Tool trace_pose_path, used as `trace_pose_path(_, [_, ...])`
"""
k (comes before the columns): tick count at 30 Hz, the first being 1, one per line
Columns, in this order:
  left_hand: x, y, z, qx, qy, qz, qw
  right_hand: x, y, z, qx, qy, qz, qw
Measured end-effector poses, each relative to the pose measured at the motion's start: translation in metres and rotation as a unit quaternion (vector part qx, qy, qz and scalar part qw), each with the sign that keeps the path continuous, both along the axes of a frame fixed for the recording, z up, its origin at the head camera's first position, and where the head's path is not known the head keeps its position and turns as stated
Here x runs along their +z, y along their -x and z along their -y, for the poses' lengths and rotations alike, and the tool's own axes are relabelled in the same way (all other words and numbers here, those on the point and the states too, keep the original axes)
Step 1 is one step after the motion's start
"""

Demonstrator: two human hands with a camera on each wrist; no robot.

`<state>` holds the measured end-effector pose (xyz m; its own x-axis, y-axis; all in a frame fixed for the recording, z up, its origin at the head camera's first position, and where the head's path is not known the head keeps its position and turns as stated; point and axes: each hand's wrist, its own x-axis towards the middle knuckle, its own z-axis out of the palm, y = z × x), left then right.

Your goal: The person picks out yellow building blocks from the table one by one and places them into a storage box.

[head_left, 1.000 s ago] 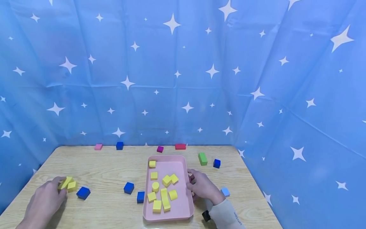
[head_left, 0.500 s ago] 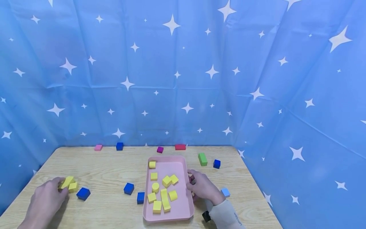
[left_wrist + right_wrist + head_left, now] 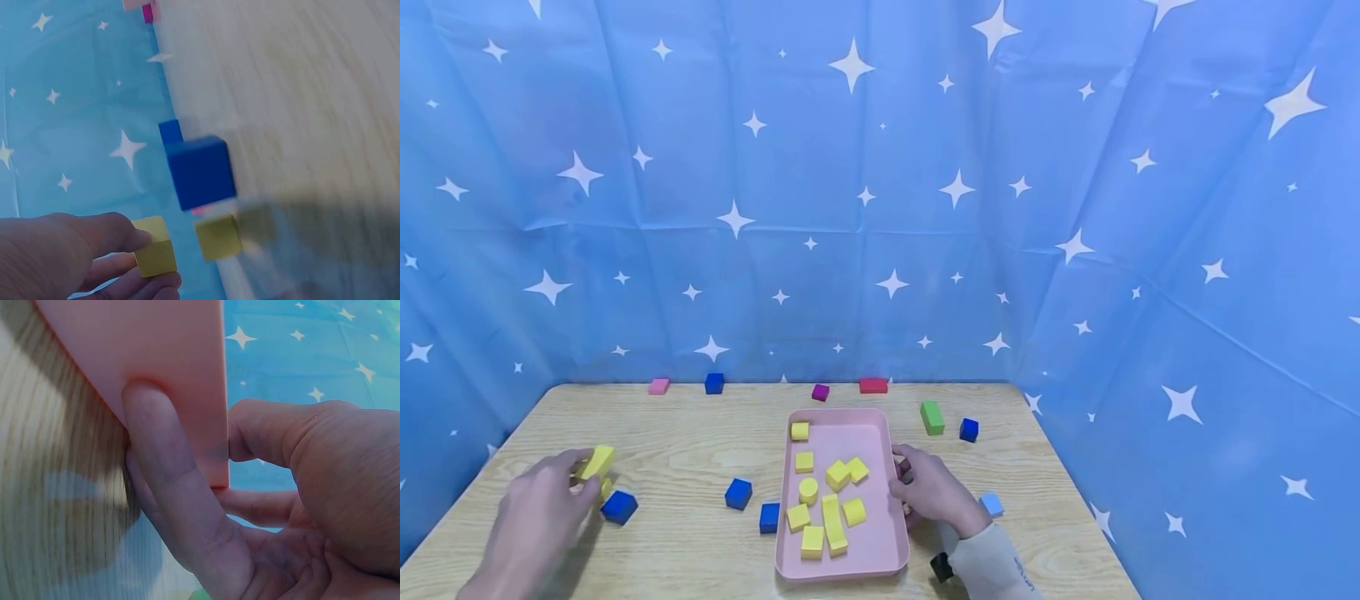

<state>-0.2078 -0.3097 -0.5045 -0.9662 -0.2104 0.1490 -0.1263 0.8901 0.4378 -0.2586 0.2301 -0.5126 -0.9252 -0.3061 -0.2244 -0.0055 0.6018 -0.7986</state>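
My left hand [image 3: 538,512] pinches a yellow block [image 3: 598,461] between thumb and fingers at the left of the table. In the left wrist view this yellow block [image 3: 157,257] shows two faces beside the thumb. A second yellow block [image 3: 219,237] rests on the table nearby, mostly hidden behind the thumb in the head view. Just right of it lies a blue block [image 3: 619,507]. My right hand [image 3: 936,492] holds the right side of a pink tray [image 3: 887,533], its fingers against the outer wall [image 3: 194,381]. Several yellow blocks [image 3: 832,523] lie in the tray.
Two blue blocks, one [image 3: 738,493] left of the tray and one [image 3: 769,517] close against it, sit on the wooden table [image 3: 685,550]. Pink [image 3: 658,386], purple [image 3: 820,392], red [image 3: 873,386] and green blocks [image 3: 932,417] lie toward the back. A light blue block [image 3: 991,504] is near the right wrist.
My left hand has lifted the yellow block and moved it slightly right and away, leaving the second yellow block behind the thumb. The right hand and tray have not moved.
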Motion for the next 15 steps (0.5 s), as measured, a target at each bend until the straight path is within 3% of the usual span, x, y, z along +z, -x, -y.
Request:
trace_pose_path(6, [0.01, -0.001, -0.022, -0.029, 0.002, -0.012, 0.9995, -0.002, 0.0, -0.001, 0.003, 0.005, -0.008, 0.9999])
trace_pose_path(15, [0.019, -0.002, -0.064, -0.06, 0.015, -0.074, 0.9954, -0.001, -0.001, -0.002, 0.005, 0.004, -0.008, 0.9999])
